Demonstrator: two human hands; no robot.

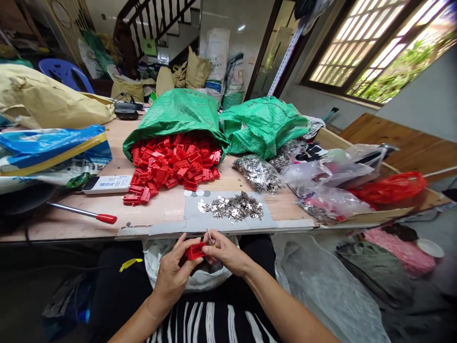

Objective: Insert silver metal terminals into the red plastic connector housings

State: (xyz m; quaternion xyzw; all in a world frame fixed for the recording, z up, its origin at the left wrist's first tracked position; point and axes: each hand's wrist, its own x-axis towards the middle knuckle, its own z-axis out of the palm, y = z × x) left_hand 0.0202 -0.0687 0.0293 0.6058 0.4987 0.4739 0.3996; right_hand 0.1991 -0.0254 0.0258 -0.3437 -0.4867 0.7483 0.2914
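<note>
Over my lap, my left hand (172, 270) is closed around a small red plastic housing (194, 251), its fingers and thumb gripping the sides. Close against its right end, my right hand (228, 252) pinches a thin metal pin-like tool (209, 235) that points upward; a bit of yellow shows at the fingers. Whether the right fingertips also hold a small metal piece is hidden. Beneath both hands lies an open white sack (210, 282). Just beyond them, small shiny metal pieces (239, 207) are heaped on a grey sheet (196, 225) at the table's front edge.
Many more red housings (174, 164) spill from a green sack (178, 112). To their right are another green sack (262, 121), a clear bag of metal pieces (259, 174) and a carton of plastic bags (378, 216). A red-handled rod (106, 218) and a white box (107, 184) lie left.
</note>
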